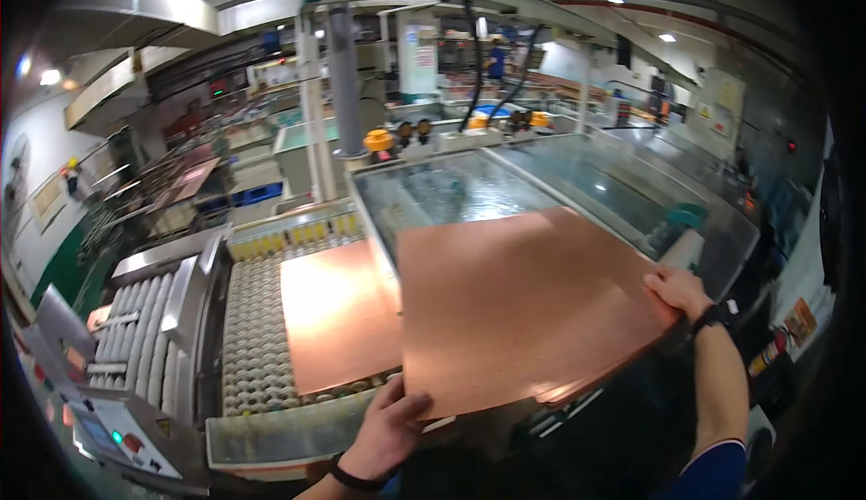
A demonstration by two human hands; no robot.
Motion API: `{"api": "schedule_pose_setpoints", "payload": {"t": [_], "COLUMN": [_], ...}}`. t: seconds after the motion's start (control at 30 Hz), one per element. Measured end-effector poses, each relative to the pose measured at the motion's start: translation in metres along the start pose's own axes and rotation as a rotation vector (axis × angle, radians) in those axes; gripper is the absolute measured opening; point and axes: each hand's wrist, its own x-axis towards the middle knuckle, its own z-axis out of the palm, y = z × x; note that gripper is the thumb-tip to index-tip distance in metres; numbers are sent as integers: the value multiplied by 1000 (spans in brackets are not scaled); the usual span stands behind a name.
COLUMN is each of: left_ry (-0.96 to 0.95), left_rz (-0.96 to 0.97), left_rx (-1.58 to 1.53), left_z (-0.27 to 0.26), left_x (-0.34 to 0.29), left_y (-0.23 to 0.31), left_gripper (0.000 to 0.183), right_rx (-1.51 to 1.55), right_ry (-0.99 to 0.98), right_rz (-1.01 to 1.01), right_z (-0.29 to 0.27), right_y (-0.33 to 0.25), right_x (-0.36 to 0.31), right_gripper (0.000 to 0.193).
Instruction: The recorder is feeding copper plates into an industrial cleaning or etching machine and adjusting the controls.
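A large copper sheet (pixel 532 310) is held up in front of me, tilted over the glass-lidded part of the machine. My left hand (pixel 388 432) grips its lower left corner, thumb over the edge. At the opposite edge, my right hand (pixel 678 291) pinches the sheet's right side; its fingertips are hidden beneath. A second copper sheet (pixel 338 319) lies on the roller conveyor (pixel 253 347) to the left, partly covered by the held one. Edges of more copper sheets (pixel 577 390) show below the held sheet's near edge.
Clear lids (pixel 622 175) cover the machine beyond the sheet. A control panel (pixel 113 432) with a green light stands at lower left, beside grey rollers (pixel 144 337). A vertical pipe (pixel 341 58) rises behind the conveyor. A person in blue (pixel 496 60) is far back.
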Motion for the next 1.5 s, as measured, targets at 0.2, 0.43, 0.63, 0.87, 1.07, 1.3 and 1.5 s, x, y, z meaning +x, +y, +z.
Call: {"api": "schedule_pose_setpoints", "payload": {"t": [0.2, 0.43, 0.63, 0.87, 1.07, 1.3, 1.5], "left_ry": [19, 47, 103, 57, 121, 151, 124], "left_rz": [-105, -108, 33, 71, 386, 387, 386], "left_rx": [-38, -138, -68, -8, 768, 798, 816], "left_z": [27, 23, 26, 23, 23, 17, 28], "left_x": [-6, -3, -1, 2, -4, -5, -10], "left_y": [13, 7, 6, -2, -4, -5, 2], "left_gripper": [48, 39, 29, 36, 17, 19, 22], "right_rx": [31, 132, 133, 128, 127, 104, 118], "right_ry": [-12, 52, 60, 73, 39, 14, 27], "right_rz": [-12, -24, -9, 21, 29, 69, 75], "right_z": [-3, 9, 23, 21, 15, 13, 11], "right_y": [5, 21, 25, 32, 27, 26, 23], "right_x": [5, 3, 15, 13, 10, 8, 5], "right_gripper": [54, 54, 63, 65, 62, 76, 75]}}
